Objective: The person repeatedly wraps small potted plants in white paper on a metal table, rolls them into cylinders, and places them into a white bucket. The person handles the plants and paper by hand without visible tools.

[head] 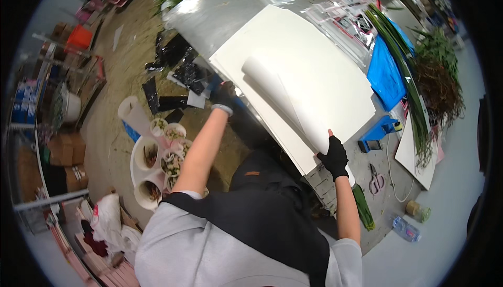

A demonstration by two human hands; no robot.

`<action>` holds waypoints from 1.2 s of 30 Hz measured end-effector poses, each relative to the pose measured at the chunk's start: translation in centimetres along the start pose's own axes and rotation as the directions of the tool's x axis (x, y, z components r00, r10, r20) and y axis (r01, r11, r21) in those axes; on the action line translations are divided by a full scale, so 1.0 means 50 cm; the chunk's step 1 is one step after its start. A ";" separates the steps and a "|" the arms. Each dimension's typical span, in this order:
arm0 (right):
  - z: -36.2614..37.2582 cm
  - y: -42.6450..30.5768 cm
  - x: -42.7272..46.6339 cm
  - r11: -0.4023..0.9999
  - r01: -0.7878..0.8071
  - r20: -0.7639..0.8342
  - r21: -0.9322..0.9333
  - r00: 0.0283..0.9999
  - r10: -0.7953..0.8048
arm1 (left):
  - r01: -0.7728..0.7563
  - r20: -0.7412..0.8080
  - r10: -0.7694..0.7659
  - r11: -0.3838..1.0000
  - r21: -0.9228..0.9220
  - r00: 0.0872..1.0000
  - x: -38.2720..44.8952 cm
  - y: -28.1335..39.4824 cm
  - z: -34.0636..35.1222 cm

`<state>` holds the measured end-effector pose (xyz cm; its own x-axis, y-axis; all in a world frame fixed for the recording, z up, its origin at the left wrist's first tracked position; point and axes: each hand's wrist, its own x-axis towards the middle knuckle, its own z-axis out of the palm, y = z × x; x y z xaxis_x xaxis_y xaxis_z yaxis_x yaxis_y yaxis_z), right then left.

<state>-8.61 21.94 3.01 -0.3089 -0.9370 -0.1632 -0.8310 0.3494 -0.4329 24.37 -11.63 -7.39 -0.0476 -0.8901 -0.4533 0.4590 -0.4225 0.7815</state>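
A stack of large white paper sheets (314, 70) lies on the metal table. On it rests a rolled white sheet (283, 106), with green stems (362, 208) showing past its near right end. My right hand (334, 156), in a black fingerless glove, lies against that end of the roll with its thumb and fingers spread; whether it grips the paper is unclear. At the table's left edge, beside the stack, is my left hand (224, 92), also dark-gloved. It is blurred, and I cannot tell whether it holds anything.
Pink-handled scissors (377, 183), a blue tape dispenser (379, 133) and long green stems (408, 78) lie on the right of the table (363, 165). A plastic bottle (406, 229) is at the lower right. Wrapped flower bunches (173, 161) and black plastic scraps (188, 67) are on the floor at left.
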 end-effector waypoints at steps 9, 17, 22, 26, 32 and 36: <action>-0.136 -0.200 0.106 0.941 0.130 0.092 0.314 0.982 -0.166 | 0.186 0.168 -0.193 0.981 0.052 0.967 -0.469 -0.048 -0.385; -0.437 -0.553 0.232 0.137 0.336 -0.284 0.932 0.911 -0.300 | 0.212 0.201 -0.169 0.954 -0.215 0.965 -0.662 -0.044 -0.382; -0.467 -0.718 0.225 -0.113 0.704 -0.712 0.701 0.681 -0.171 | 0.047 0.173 -0.023 0.990 -0.136 0.985 -0.682 0.047 -0.333; -0.314 -0.930 0.080 0.132 0.753 -0.756 0.645 0.654 -0.028 | -0.316 0.220 0.262 0.910 0.269 0.940 -0.709 0.276 -0.270; 0.034 -1.059 0.060 0.187 0.541 -0.399 0.820 0.775 -0.490 | -0.124 0.118 0.372 0.566 -0.815 0.921 -0.598 0.554 -0.327; 0.125 -1.102 0.047 0.090 0.113 0.001 0.990 0.615 -0.789 | -0.257 -0.216 0.149 0.706 -0.661 0.965 -0.448 0.596 -0.565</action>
<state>39.33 0.52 20.93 0.4661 -0.8516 0.2398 0.3485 -0.0724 -0.9345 64.17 0.55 13.97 0.2139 -0.8850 -0.4136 0.9221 0.0432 0.3845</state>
